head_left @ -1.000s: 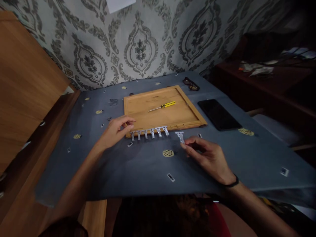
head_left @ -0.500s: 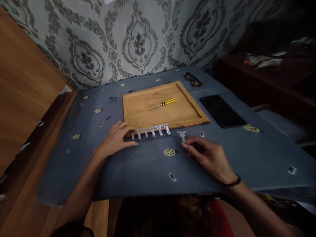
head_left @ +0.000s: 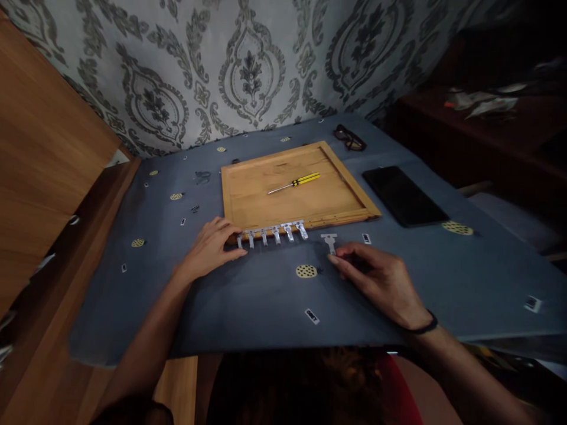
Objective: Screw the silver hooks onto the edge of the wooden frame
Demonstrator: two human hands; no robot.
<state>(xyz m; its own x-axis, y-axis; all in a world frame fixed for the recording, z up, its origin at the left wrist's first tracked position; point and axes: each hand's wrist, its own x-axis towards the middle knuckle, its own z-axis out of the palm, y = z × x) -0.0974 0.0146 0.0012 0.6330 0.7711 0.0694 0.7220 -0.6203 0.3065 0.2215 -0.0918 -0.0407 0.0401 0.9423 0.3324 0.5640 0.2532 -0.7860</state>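
A person's two bare hands work at the near side of a wooden board [head_left: 248,198] laid on a tabletop [head_left: 248,313] covered in dark blue cloth printed with yellow pineapples. The right hand [head_left: 383,276], a dark band [head_left: 432,323] at its wrist, pinches the stem of a silvery metal clip [head_left: 329,238] between thumb and fingers, the clip's crossbar pointing away from the person. The clip sits just off the fingertips, to the right of a row of six similar clips [head_left: 289,231] and apart from the board; whether it touches the cloth cannot be told.

The left hand [head_left: 210,248], well apart from the held clip, reaches the board's near left corner, fingers and thumb spread beside the leftmost clip of the row. How firmly it presses there cannot be told. The six clips line the near edge of the board, between the two hands, their stems turned toward the person.

A yellow-and-black screwdriver [head_left: 305,179] lies on the board, beyond both hands, its shaft aimed left. A dark tablet [head_left: 405,196] rests to the board's right, past the right hand, and eyeglasses [head_left: 349,139] lie near the far right corner.
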